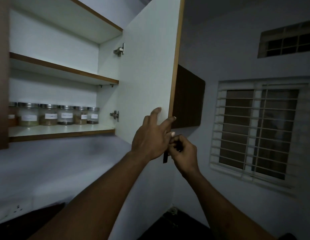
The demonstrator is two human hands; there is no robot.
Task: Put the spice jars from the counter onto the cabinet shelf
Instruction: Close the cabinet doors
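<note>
A row of clear glass spice jars with steel lids and white labels (55, 115) stands along the back of the white bottom cabinet shelf with a wood-trimmed front edge (64, 129), leaving a bare strip in front. The left hand (151, 135) lies flat, fingers spread, on the open white cabinet door (147, 66) near its wood-banded free edge. The right hand (182, 151) is curled around the dark handle (165, 157) at the door's bottom corner.

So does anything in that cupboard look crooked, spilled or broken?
Nothing stands out. The spice jars stand upright in a tidy row on the bottom shelf, lids on. Both hinges look intact, and the door hangs open.
</note>
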